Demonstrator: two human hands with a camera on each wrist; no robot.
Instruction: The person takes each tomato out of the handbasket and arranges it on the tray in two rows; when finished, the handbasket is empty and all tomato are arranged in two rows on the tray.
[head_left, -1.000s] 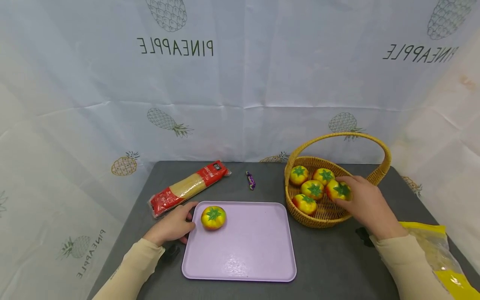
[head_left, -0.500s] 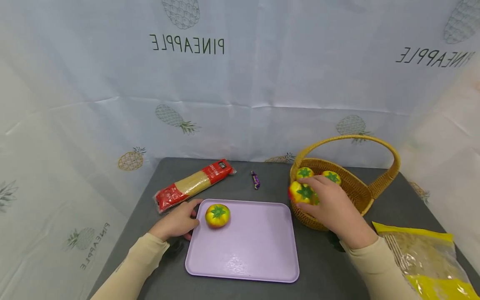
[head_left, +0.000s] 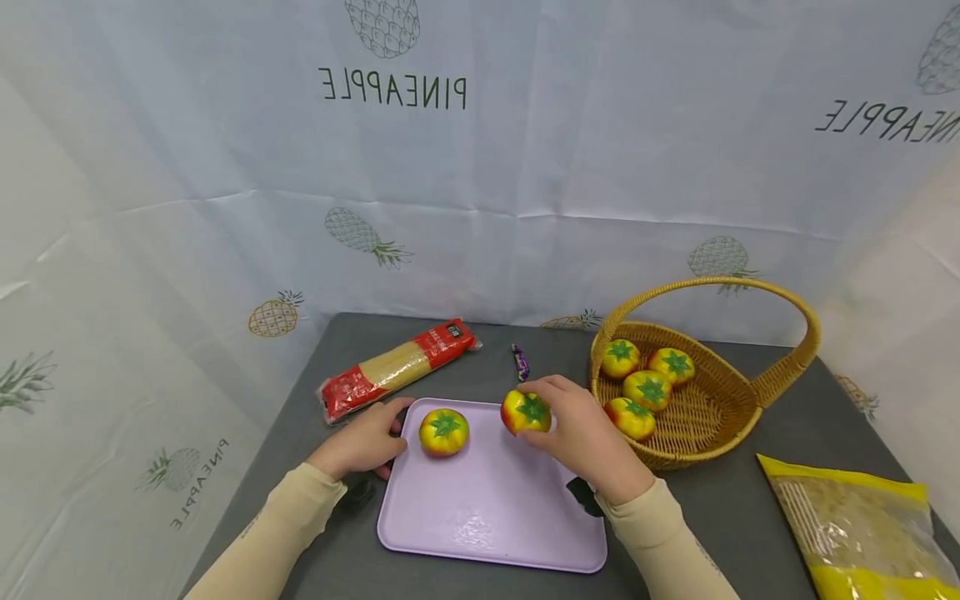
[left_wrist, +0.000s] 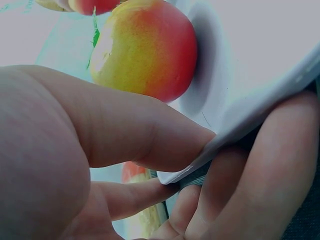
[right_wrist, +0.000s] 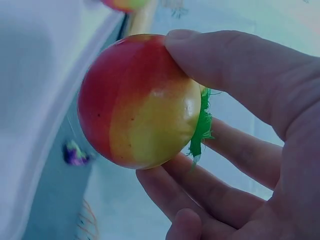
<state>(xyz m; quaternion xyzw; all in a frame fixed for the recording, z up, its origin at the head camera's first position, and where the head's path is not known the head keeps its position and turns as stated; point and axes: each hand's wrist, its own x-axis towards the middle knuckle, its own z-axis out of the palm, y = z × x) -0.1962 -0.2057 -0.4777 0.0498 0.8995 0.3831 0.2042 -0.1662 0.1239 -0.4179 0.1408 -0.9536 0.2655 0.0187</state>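
Item, right grip [head_left: 577, 429]: pinching one red-and-yellow fruit with a green cap, the held fruit [head_left: 521, 412], between thumb and fingers. Position: at the far edge of the lilac tray [head_left: 487, 500]; height above it cannot be told.

Item, left grip [head_left: 367, 437]: holding the tray's left edge, thumb at the rim, fingers on the outer side.

Change: half a second ago my right grip had this fruit above the wicker basket [head_left: 693, 421]; it is now leftward, at the tray. Count: four basket fruits [head_left: 647, 390] right of my right grip, one tray fruit [head_left: 444, 432] just inside my left. As I judge it, the work stands between basket and tray.

Edges: raised tray rim close by the held fruit; basket wall just right of my right grip, its handle arching farther right. A wrapped sweet [head_left: 521, 363] lies just beyond the same grip.

Room: a gap between held fruit and tray fruit; the broadest stretch of tray nearer me, below both grips.
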